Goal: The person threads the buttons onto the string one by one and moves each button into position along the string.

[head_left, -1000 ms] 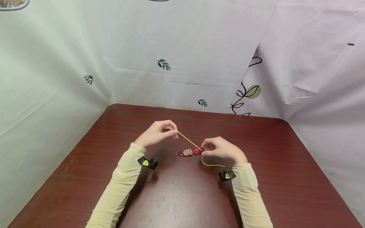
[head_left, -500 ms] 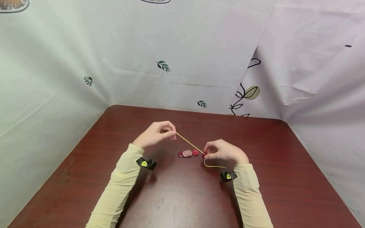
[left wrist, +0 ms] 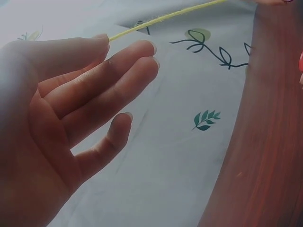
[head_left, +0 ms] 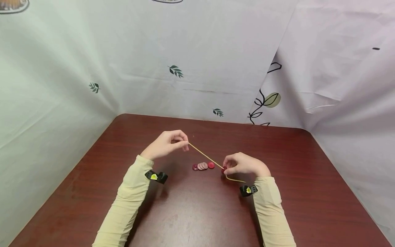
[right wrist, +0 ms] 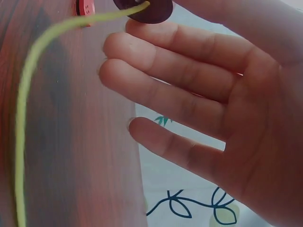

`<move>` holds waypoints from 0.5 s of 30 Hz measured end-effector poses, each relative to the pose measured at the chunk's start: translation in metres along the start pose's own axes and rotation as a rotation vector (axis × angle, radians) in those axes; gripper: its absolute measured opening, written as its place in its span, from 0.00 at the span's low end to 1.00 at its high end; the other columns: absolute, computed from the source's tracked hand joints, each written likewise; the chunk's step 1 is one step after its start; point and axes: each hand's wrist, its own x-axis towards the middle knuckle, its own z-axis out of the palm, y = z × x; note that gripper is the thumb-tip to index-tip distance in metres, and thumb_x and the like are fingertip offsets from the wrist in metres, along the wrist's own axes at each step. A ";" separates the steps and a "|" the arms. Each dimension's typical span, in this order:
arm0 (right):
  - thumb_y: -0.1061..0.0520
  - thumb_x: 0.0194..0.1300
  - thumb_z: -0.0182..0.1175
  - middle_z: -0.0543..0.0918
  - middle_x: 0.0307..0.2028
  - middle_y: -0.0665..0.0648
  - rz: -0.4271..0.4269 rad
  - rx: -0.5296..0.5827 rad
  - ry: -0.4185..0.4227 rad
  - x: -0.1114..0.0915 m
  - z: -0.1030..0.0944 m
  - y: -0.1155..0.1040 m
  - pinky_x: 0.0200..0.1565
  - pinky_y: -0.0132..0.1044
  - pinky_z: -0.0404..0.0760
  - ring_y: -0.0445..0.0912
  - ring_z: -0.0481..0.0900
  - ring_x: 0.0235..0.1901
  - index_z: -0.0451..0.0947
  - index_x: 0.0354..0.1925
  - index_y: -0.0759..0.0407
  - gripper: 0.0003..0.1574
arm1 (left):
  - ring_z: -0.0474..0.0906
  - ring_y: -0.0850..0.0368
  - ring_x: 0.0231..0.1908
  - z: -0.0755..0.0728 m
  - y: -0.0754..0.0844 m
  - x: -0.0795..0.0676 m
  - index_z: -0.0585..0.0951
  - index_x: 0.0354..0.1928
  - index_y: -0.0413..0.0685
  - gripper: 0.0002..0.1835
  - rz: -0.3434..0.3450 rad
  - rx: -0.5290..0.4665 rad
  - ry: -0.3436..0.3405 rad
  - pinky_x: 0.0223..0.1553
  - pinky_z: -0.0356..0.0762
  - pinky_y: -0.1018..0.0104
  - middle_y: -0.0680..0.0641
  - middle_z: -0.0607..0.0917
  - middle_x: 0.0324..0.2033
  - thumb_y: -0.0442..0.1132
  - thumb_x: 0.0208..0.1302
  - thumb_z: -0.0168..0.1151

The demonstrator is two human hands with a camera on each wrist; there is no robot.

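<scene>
My left hand (head_left: 168, 144) pinches one end of a yellow string (head_left: 204, 155) between thumb and forefinger, raised over the table. From there the string slopes down, taut, to my right hand (head_left: 245, 164). Between its thumb and forefinger the right hand holds a dark red button (right wrist: 150, 10), and the string passes through a hole in it. Past the button the string's loose tail (head_left: 236, 180) curves down toward the table. In the left wrist view the yellow string (left wrist: 165, 18) leaves the thumb tip, while the other fingers are spread away from it.
A short row of buttons lies on the brown table (head_left: 191, 212) between the hands: a dark red button (head_left: 195, 167), overlapping pinkish buttons (head_left: 202, 166) and a bright red button (head_left: 211, 165). A white patterned cloth (head_left: 197, 61) hangs behind and at both sides.
The right hand has moved a little right and toward the front with the button, away from the row. The left hand has shifted slightly left, and the loose tail has become shorter.
</scene>
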 end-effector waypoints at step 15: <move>0.52 0.58 0.68 0.81 0.29 0.48 0.047 -0.004 -0.050 -0.002 -0.001 0.008 0.36 0.30 0.74 0.37 0.75 0.31 0.79 0.35 0.55 0.10 | 0.85 0.48 0.36 -0.007 -0.004 -0.001 0.79 0.37 0.48 0.02 0.016 0.009 0.001 0.40 0.78 0.66 0.50 0.88 0.29 0.38 0.67 0.60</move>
